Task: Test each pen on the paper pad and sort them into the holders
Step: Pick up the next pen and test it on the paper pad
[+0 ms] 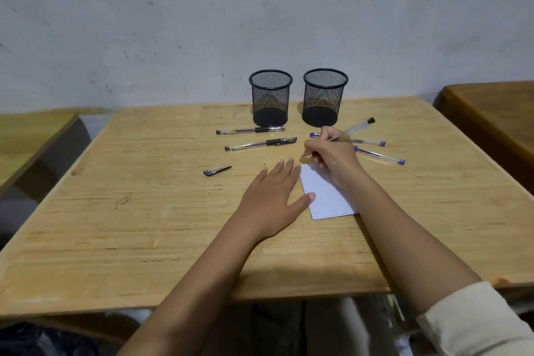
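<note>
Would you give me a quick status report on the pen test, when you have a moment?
Right hand gripping a pen, tip at the pad. Left hand flat, steadying the pad. Both holders empty. Four pens and a cap loose; nothing blocking.

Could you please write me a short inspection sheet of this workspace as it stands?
Surface: wooden table, scuffed, with ink marks.
Job's things: two empty mesh holders at the back; two black pens and two blue pens lying loose; paper pad.
Clutter: loose pen cap.
Grippers: left hand flat, thumb on the pad; right hand holds a pen over the pad.
Cables: nothing seen.
Surroundings: marked wall; other tables at both sides.
</note>
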Available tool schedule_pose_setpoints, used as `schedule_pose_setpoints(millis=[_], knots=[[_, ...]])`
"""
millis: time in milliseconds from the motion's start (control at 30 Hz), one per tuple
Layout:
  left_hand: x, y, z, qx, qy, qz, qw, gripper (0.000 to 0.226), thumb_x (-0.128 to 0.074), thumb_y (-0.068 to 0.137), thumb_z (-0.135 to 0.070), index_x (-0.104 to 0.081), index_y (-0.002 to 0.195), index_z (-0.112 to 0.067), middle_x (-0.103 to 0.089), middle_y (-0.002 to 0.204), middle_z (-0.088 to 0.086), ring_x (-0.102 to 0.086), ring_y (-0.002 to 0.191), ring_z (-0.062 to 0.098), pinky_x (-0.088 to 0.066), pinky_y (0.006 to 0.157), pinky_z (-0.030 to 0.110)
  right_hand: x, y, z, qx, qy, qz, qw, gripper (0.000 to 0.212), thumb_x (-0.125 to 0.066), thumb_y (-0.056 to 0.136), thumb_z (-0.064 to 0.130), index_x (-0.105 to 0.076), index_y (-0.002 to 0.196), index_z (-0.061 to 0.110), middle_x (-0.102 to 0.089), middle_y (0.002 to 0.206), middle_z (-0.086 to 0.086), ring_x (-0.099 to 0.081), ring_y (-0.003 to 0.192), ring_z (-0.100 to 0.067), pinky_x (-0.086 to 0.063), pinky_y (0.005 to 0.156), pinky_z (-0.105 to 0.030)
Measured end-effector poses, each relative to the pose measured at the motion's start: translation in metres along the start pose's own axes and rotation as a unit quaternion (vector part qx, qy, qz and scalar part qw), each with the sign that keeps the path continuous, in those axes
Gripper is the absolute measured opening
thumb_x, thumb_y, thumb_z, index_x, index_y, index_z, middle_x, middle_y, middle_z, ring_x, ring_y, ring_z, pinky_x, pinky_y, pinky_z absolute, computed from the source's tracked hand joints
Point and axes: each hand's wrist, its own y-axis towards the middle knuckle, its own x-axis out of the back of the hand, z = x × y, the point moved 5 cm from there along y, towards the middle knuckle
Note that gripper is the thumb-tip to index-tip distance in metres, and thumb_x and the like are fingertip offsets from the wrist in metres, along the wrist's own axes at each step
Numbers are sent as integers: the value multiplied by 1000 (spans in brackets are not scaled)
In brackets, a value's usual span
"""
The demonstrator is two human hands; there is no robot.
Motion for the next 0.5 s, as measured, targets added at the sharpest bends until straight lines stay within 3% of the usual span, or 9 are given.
schedule_pose_setpoints(millis=[200,500], knots=[[-3,-1,3,31,27,20,999,70,-19,93,-61,0,150,-26,9,159,-7,10,146,11,5,119,35,-8,0,3,55,-124,-24,990,30,-56,58,-13,-36,54,9,-28,55,-8,-28,45,-13,-29,38,-15],[-1,-1,1,36,8,6,999,70,-23,92,-63,-6,150,-28,1,159,-8,5,147,11,2,117,35,-10,0,-1,57,-164,-17,985,34,-61,62,-7,-33,51,10,-29,57,-6,-32,54,-14,-30,47,-19]])
